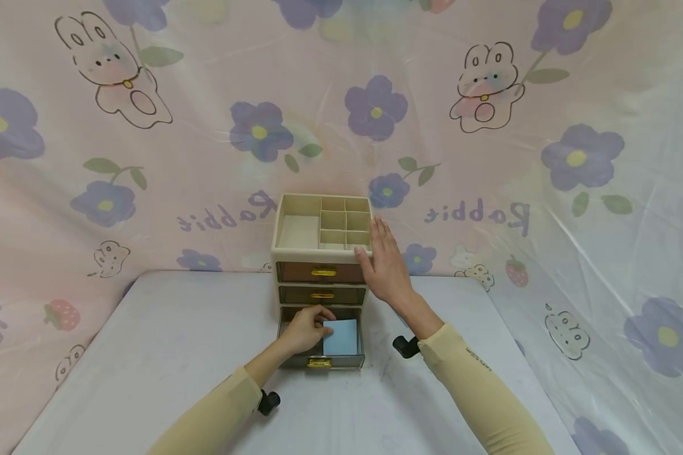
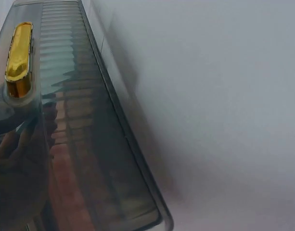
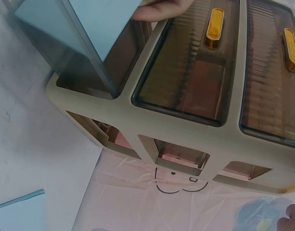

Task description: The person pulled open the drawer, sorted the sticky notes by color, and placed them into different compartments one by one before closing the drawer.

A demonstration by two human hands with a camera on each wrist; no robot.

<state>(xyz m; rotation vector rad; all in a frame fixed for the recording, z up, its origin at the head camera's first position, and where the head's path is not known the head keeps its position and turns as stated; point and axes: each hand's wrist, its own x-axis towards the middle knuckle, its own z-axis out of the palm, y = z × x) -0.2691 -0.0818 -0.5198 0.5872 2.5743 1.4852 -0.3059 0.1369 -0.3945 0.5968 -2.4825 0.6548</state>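
Observation:
A beige desktop organizer [image 1: 313, 251] stands on the table with its bottom drawer [image 1: 350, 361] pulled out. My left hand [image 1: 303, 330] reaches over that drawer, thumb and fingers pinching the left edge of a light blue sticky note pad [image 1: 340, 337]. In the right wrist view, the pad [image 3: 106, 21] shows partly through the clear drawer wall, the left hand's fingers [image 3: 164, 9] at its edge. My right hand [image 1: 386, 265] rests with straight fingers along the organizer's upper right side. The left wrist view shows the drawer front with its gold handle [image 2: 19, 53].
Two closed drawers with gold handles [image 1: 323, 272] sit above the open one. On top are one large compartment [image 1: 298, 232] and several small ones. Another light blue pad [image 3: 22, 211] lies on the table to the organizer's right. A patterned curtain [image 1: 319, 76] hangs behind.

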